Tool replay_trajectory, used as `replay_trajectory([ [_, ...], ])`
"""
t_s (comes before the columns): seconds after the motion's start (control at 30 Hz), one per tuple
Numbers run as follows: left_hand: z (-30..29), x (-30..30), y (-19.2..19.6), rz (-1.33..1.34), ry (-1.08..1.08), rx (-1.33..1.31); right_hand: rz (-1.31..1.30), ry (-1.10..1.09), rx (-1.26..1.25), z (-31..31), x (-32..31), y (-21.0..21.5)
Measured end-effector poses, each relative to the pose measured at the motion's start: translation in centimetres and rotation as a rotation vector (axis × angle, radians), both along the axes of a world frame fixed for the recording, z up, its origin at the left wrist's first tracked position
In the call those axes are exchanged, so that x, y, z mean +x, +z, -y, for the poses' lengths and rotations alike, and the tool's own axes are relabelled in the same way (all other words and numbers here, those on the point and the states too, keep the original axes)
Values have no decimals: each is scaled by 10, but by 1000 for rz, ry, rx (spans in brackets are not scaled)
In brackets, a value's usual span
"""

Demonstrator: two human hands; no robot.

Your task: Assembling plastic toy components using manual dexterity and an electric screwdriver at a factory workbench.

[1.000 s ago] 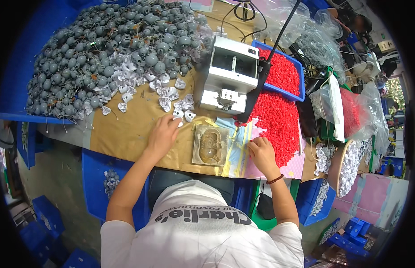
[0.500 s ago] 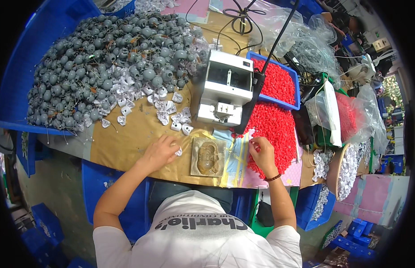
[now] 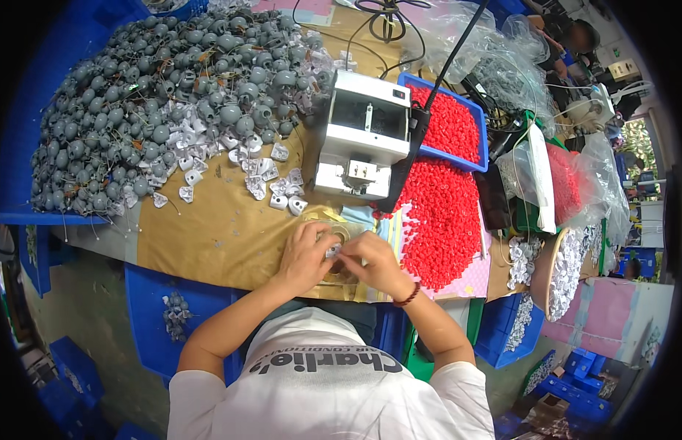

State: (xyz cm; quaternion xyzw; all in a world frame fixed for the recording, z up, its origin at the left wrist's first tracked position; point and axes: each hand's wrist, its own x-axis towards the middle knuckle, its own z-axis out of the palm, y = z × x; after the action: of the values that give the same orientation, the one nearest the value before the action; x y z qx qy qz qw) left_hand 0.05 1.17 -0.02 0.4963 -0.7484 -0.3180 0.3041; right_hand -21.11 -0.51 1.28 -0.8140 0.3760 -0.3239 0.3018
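So, both hands meet over the recessed block (image 3: 338, 279) at the near edge of the worktop (image 3: 209, 246); the left hand (image 3: 309, 253) has its grip clamped on a small white plastic piece (image 3: 332, 251), fingers and thumb together around it; the right hand (image 3: 372, 262) comes in from the block's right side, fingertips drawn close at that same piece; whether they clamp the white piece too, or pinch some tiny part of their own, I cannot tell.

That white piece sits just above the block, between the two hands, and the step in hand looks like fine two-handed fitting; my read is that the next move calls for a steady left grip and a careful, well-lined-up press from the right fingertips, since a slip could skew so small a part.

Round the block, then: loose white pieces (image 3: 297, 205) lie just beyond it to the left; a heap of grey bulb-shaped parts (image 3: 114, 132) rises farther off that way; a white benchtop machine (image 3: 363, 143) stands behind it; small red pieces (image 3: 440, 220) spread to its right, with more in a blue tray (image 3: 455, 163) farther back.
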Motion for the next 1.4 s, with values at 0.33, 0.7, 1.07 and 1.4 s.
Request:
replay_trajectory([
  [0.33,189,63,51,242,199,-622,-355,39,-259,-10,5,-12],
  [0.7,277,62,47,226,166,-636,-55,-53,19,-11,-4,-16],
  [1.07,81,84,158,13,-224,-210,307,-44,-127,42,18,95],
  [1.4,-2,40,53,-1021,-92,1134,301,-19,850,-16,18,45],
])
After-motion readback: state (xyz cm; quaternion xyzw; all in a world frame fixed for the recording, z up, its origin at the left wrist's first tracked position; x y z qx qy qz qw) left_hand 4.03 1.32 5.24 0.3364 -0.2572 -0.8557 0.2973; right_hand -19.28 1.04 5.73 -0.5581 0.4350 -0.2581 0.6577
